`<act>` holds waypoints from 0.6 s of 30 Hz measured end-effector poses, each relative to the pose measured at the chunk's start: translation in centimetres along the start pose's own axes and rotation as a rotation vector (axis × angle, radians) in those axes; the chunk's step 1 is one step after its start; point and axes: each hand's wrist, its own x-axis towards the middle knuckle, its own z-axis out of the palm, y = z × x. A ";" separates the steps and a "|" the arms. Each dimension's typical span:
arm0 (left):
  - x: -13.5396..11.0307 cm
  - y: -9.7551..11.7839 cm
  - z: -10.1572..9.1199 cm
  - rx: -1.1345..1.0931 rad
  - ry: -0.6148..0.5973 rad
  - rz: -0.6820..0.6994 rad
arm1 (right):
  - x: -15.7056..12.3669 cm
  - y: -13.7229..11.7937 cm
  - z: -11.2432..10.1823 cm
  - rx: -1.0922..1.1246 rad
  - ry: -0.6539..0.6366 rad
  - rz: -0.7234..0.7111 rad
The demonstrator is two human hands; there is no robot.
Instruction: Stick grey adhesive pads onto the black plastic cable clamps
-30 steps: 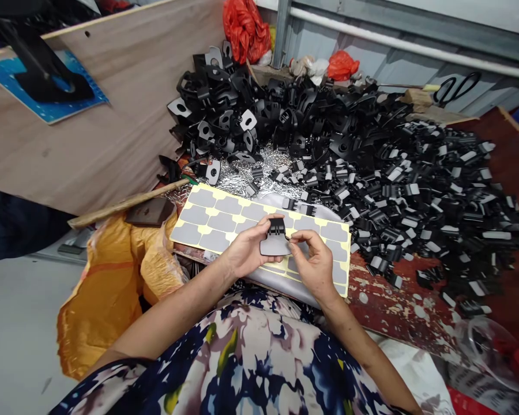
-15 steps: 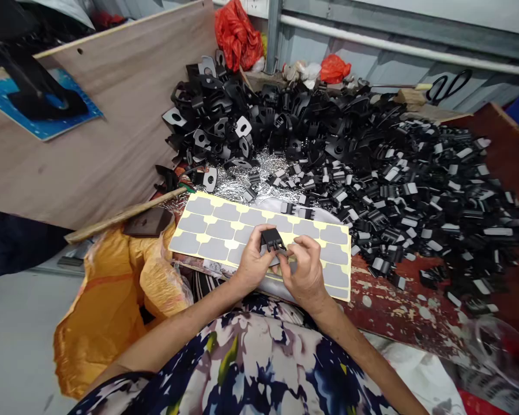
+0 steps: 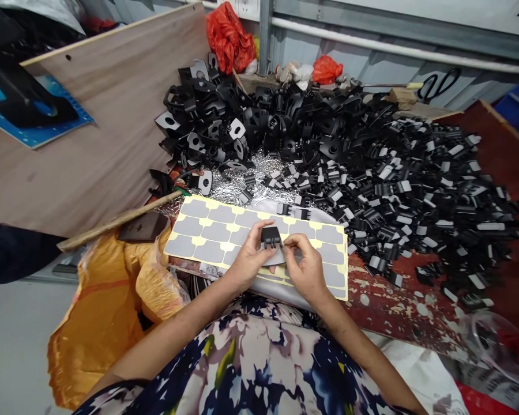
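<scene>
My left hand (image 3: 247,260) is closed round a small black plastic hinge piece (image 3: 271,235), thumb in front and fingers behind. The piece is held upright, its pronged edge towards me, with a grey flat part just below it. At the right end of the piece, my right hand (image 3: 305,266) pinches thumb and fingertips together; what is between them is too small to make out. Both hands are over a yellow-backed sheet (image 3: 341,293) of grey stickers. Beyond the sheet lies a heap of thin shiny metal pins (image 3: 227,189).
Black plastic parts with round holes (image 3: 242,109) are heaped at the back. Small black-and-grey clip pieces (image 3: 398,187) pile up on the right. A wooden board (image 3: 112,115) walls off the left, with a wooden stick (image 3: 121,222) below. Scissors (image 3: 439,83) rest at the back right.
The black hinge piece has turned so its broad face and prongs point more towards me. My right fingers have closed into a tighter pinch at its right end. The view has shifted slightly.
</scene>
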 end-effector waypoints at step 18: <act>-0.5 2.5 0.1 -0.187 0.095 -0.072 | 0.2 -2.2 -2.0 -0.114 0.032 -0.281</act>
